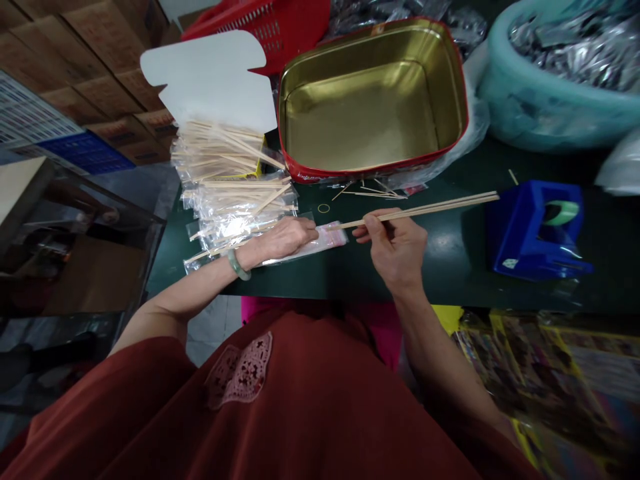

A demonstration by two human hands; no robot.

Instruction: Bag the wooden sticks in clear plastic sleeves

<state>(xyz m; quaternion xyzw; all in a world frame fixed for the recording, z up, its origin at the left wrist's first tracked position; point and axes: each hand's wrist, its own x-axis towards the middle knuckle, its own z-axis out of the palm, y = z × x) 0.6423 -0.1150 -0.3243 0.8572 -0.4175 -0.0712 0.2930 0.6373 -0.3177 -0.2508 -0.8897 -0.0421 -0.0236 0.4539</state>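
In my right hand I hold a few long thin wooden sticks, pinched between thumb and fingers. Their left ends meet the mouth of a clear plastic sleeve, though I cannot tell how far inside they are. My left hand, with a green bangle on its wrist, is closed at the sleeve's opening and rests on it. Left of it, a pile of clear sleeves with wooden sticks in them spreads over the dark green table and up against a white open carton flap.
A red-rimmed tin stands behind my hands, with loose sticks and a rubber band before it. A blue tape dispenser sits right. Further back are a red basket and a turquoise tub. Cardboard boxes are stacked left.
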